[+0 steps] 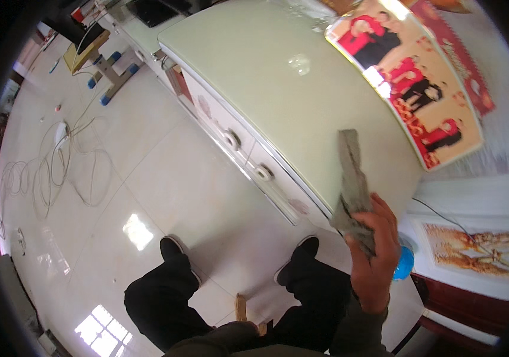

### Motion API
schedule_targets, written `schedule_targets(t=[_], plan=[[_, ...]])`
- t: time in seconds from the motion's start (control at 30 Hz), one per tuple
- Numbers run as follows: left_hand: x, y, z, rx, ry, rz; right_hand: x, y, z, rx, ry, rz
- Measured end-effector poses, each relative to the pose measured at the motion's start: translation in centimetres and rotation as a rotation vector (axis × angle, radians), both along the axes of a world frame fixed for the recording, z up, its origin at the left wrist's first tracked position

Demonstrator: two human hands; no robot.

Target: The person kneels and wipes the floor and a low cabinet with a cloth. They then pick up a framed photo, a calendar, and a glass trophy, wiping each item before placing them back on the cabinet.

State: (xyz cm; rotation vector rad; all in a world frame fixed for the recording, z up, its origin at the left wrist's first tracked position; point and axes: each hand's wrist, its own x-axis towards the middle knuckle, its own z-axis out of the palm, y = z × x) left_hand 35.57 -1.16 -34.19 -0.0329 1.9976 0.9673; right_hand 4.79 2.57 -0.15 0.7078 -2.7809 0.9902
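Observation:
My right hand grips a folded grey cloth at its near end. The cloth stretches forward over the right part of a pale green glass-like cabinet top, and its far end seems to lie on that surface. Below the top, the cabinet front has sliding panels with round handles. My left hand is out of view. Before me are my black trouser legs and shoes, with a wooden piece, perhaps part of a seat, between the legs.
A framed photo panel leans at the back of the cabinet. Loose cables coil over the tiled floor at left, near a small table with blue feet. A blue round object sits beside my right wrist.

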Motion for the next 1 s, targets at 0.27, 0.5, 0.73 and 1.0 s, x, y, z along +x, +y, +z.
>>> schedule_targets(t=[0.27, 0.5, 0.73, 1.0], plan=[[-3.9, -0.8, 0.7, -0.002, -0.003, 0.089, -1.0, -0.2, 0.0, 0.077, -0.021, -0.017], [-4.7, 0.0, 2.1, 0.007, -0.005, 0.136, -1.6, -0.6, 0.6, 0.130, 0.009, 0.023], [-7.4, -0.4, 2.9, 0.016, 0.025, 0.146, -2.5, 0.9, -0.5, 0.092, 0.062, 0.077], [-18.8, -3.2, 0.5, -0.069, 0.094, -0.017, -0.4, 1.1, -0.6, 0.007, -0.051, 0.049]])
